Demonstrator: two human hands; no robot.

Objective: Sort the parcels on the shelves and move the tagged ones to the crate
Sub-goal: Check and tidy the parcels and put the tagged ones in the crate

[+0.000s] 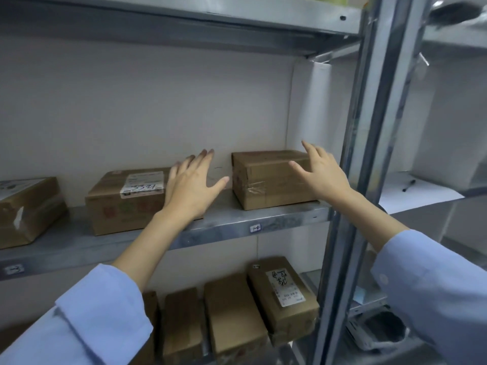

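A plain brown taped parcel stands at the right end of the middle metal shelf. My left hand hovers open just left of it, fingers spread, in front of a labelled parcel with handwriting on its white sticker. My right hand is open at the plain parcel's right side, fingers straight; whether it touches the box I cannot tell. A third parcel sits at the shelf's far left. No crate is in view.
The lower shelf holds several brown parcels, one labelled. A steel upright stands right beside my right arm. Another rack to the right carries a white sheet with a pen. The upper shelf's underside is overhead.
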